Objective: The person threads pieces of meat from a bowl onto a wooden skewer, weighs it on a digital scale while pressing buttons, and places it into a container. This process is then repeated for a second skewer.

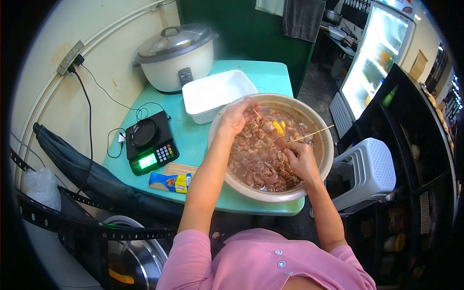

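Note:
A large round basin (pixel 326 162) holds many pieces of brown marinated meat (pixel 263 171) in cloudy liquid. Over its far left side, my left hand (pixel 237 117) is closed around a thin bamboo skewer, of which a short end shows past the fingers. My right hand (pixel 302 160) is above the meat on the right, with thumb and fingers pinched on a piece of meat (pixel 279 141). Another bamboo skewer (pixel 313 133) extends from beside the right hand across the basin's right rim. Something yellow (pixel 278 127) lies among the meat between both hands.
On the green table (pixel 116 162) stand a white rectangular tub (pixel 200 114), a rice cooker (pixel 176 60) and a digital scale (pixel 152 142). Loose sticks with a blue-yellow wrapper (pixel 170 181) lie near the front edge. A white plastic stool (pixel 369 169) is at the right.

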The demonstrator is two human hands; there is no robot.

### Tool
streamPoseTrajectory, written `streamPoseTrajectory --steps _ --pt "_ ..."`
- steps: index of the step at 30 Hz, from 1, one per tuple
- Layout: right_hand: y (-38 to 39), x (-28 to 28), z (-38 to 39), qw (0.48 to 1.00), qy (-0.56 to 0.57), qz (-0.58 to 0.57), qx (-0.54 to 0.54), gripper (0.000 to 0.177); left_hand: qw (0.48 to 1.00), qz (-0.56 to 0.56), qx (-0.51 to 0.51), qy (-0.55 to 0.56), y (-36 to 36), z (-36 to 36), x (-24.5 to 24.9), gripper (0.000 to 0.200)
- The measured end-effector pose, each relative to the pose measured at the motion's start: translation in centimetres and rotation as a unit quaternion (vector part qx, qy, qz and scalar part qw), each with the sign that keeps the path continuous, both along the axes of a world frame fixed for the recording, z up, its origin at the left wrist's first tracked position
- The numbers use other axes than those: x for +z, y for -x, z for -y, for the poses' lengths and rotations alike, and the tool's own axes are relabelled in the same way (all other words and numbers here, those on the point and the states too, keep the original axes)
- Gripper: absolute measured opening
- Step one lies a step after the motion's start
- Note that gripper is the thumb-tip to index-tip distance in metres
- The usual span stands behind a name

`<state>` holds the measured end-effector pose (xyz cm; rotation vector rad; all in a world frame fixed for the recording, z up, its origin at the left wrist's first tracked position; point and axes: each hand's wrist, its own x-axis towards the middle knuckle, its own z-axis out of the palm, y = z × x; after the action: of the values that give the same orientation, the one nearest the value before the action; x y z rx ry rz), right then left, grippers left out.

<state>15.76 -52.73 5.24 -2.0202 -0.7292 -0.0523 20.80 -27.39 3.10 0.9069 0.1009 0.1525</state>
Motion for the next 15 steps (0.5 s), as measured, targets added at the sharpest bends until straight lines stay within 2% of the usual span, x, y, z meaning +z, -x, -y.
streamPoseTrajectory --steps 10,15 --pt "0.1 0.2 0.0 0.998 0.049 -0.028 -0.02 0.018 0.999 0.001 0.0 -0.038 0.2 0.6 0.1 0.022" --pt "0.4 0.4 -0.3 1.0 0.006 -0.018 -0.006 0.018 0.999 -0.005 0.011 -0.033 0.4 1.4 0.7 0.02"
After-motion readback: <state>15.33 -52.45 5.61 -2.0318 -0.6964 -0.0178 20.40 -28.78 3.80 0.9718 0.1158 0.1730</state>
